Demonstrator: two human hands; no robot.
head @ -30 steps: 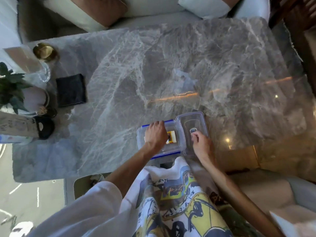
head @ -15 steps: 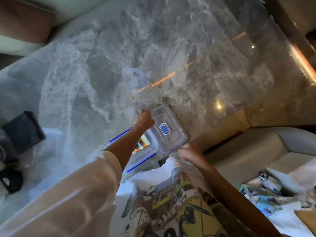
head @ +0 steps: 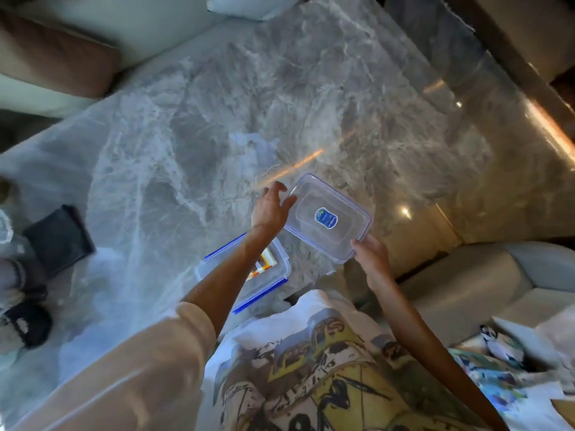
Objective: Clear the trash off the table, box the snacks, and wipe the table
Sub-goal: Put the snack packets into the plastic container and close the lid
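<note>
A clear plastic lid (head: 328,217) with a blue label is held over the grey marble table (head: 193,144). My right hand (head: 371,256) grips its near corner. My left hand (head: 270,206) touches its left edge with fingers spread. Below my left forearm sits a clear snack box (head: 270,272) with blue clips, near the table's front edge. Yellow and orange snack packets (head: 264,265) show inside it, partly hidden by my arm.
A folded black cloth (head: 59,239) lies at the left of the table, with dark and pale objects (head: 21,318) blurred beside it. Sofa cushions (head: 59,57) border the far side. A seat (head: 466,284) with printed papers (head: 504,377) is at the right.
Both hands have left the box and taken up the lid, which is now lifted and held to the right of the box. The view swung right.
</note>
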